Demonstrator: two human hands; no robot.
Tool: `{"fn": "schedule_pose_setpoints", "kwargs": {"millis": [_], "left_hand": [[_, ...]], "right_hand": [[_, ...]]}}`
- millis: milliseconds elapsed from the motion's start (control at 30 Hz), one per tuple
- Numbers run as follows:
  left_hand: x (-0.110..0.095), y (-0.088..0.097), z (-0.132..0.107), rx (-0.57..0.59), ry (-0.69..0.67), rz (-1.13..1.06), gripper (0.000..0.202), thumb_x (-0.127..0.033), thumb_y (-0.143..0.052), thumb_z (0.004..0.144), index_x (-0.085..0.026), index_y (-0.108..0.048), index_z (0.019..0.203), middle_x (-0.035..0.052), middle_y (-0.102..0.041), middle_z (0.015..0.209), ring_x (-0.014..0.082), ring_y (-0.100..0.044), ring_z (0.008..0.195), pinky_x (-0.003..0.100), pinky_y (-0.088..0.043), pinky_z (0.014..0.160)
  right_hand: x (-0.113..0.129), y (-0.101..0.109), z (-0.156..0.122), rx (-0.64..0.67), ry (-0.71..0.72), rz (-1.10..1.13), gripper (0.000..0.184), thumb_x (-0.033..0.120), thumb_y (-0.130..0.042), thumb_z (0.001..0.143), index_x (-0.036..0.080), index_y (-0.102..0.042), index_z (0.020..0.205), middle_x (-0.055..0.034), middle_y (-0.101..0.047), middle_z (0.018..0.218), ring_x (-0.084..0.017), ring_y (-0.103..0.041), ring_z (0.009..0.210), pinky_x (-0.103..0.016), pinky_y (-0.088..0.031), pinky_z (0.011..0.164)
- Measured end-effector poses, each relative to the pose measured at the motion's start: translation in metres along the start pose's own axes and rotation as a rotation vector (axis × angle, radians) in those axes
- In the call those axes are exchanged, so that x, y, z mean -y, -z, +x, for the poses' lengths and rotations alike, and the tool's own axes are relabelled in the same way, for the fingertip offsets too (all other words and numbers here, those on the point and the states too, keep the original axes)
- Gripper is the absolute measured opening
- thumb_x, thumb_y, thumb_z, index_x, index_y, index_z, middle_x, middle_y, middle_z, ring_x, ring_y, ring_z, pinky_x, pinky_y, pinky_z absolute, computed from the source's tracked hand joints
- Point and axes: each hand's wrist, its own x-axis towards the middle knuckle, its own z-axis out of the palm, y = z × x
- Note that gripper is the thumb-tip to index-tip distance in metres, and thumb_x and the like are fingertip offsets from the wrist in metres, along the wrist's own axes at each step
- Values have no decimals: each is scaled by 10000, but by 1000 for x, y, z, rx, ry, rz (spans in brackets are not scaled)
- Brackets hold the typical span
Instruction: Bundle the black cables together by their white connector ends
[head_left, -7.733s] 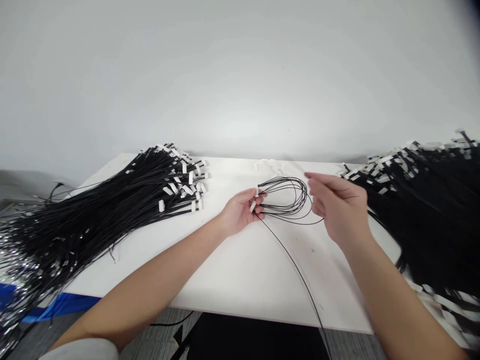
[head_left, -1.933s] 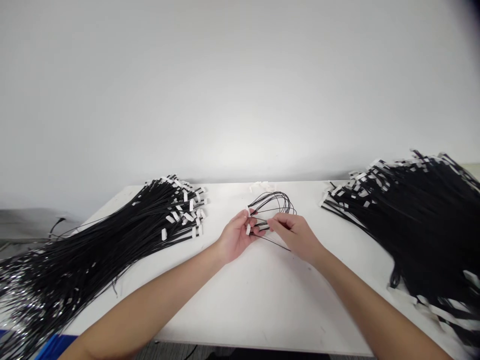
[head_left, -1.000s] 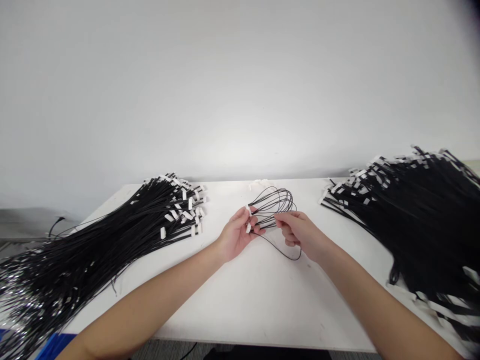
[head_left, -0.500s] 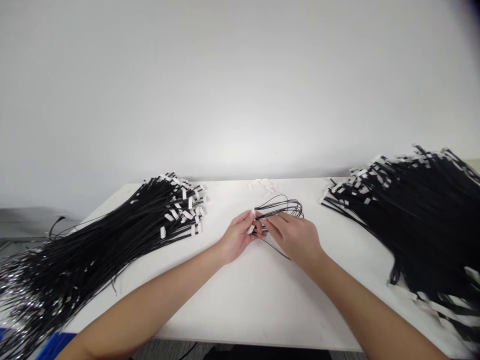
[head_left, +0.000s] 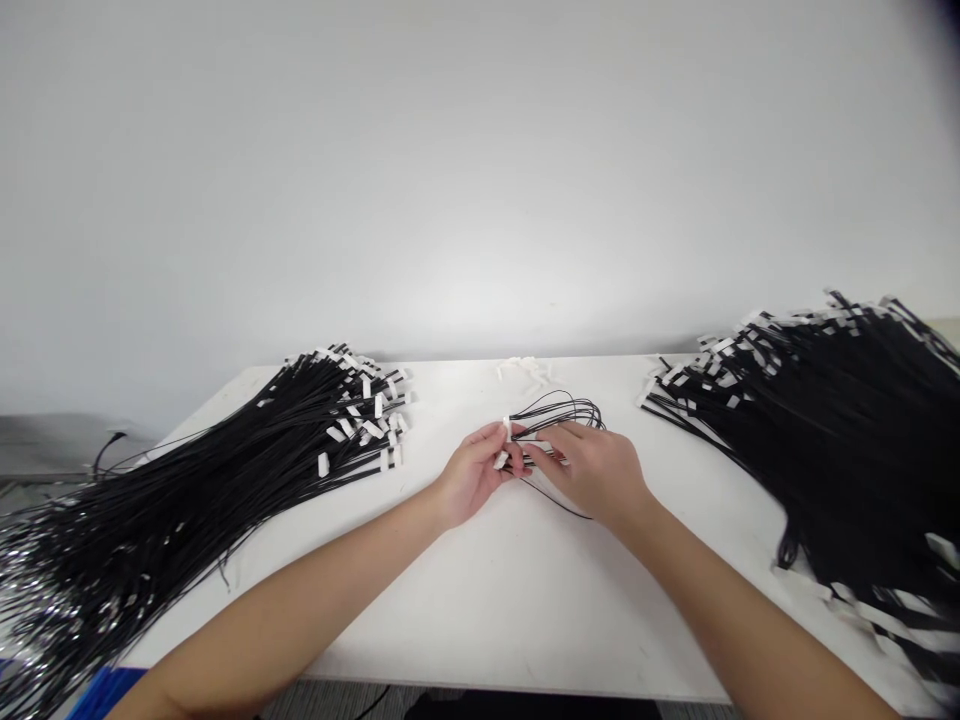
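White connector (head_left: 507,429) sits gripped between the thumb and index finger of the left hand (head_left: 471,475), with a second connector (head_left: 501,460) lower among the same fingers. Looped black wires (head_left: 574,409) run from these to the right hand (head_left: 600,475), whose fingers curl over them; whether they pinch any, I cannot tell. Small white pieces (head_left: 527,368) lie beyond both hands' fingertips; one cable heap (head_left: 225,470) spreads left of the fingers, another cable heap (head_left: 862,430) right.

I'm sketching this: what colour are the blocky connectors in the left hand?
Both blocky connectors are white, clearest in the head view.
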Motion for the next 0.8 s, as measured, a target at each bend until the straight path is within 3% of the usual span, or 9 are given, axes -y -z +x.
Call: {"fn": "schedule_pose_setpoints", "kwargs": {"millis": [133,200,300,367,467,533,633,700,800], "left_hand": [[-1,1,1,-29,5,-44,271,-347,-533,772,-137,-594,932,33,-523,614,140,-520,613,359,-431,744],[-1,1,1,-36,3,-48,263,-339,-541,766,-137,-599,923,32,-518,611,136,-512,601,354,-432,726],[-2,0,-1,-12,-4,1,250,-326,-545,763,-123,-612,891,33,-511,589,128,-496,582,345,-429,705],[-2,-2,-4,37,-16,62,239,-318,-540,768,-113,-621,860,27,-495,552,122,-483,564,334,-423,692],[-2,-4,-8,77,-57,161,183,-250,-606,720,-130,-628,857,10,-499,571,107,-484,573,305,-422,679],[-2,-4,-9,4,-107,204,250,-165,-683,631,-161,-627,875,1,-532,684,95,-508,631,278,-429,691],[-3,-4,-8,-171,-145,197,228,-190,-675,651,-176,-632,874,17,-574,831,107,-555,770,251,-445,750],[-5,-5,-6,-200,-110,183,242,-215,-668,669,-161,-633,902,56,-595,956,143,-567,904,260,-442,838],[-7,-11,-7,-208,-33,184,317,-233,-684,662,-162,-626,965,69,-606,979,159,-583,933,262,-439,894]], "right_hand": [[-12,14,6,-36,57,-52,157,319,-525,802,212,-618,872,-14,-617,747,-114,-514,644,-224,-324,564],[-16,21,11,18,49,-65,318,340,-535,785,220,-561,1078,-68,-598,981,-192,-522,849,-281,-376,704],[-20,25,15,117,18,-10,537,359,-552,754,221,-416,1255,-103,-437,1255,-280,-392,1122,-409,-334,890],[-23,22,15,174,-10,117,399,339,-539,759,229,-501,1141,-87,-466,1224,-264,-396,1126,-414,-329,908],[-28,16,16,194,-250,429,162,351,-497,786,202,-556,770,-47,-598,834,-187,-533,804,-332,-409,739],[-33,14,18,62,-573,732,273,434,-461,801,195,-480,671,0,-515,582,-139,-488,567,-289,-408,599],[-42,20,26,-231,-936,1238,389,587,-368,793,213,-407,691,65,-351,470,-104,-384,422,-290,-415,545],[-51,29,31,-363,-971,1449,429,640,-328,775,222,-387,701,77,-313,488,-93,-349,414,-306,-434,567],[-64,51,38,-481,-870,1504,444,644,-319,765,218,-350,644,71,-274,513,-87,-299,428,-321,-444,606]]}}
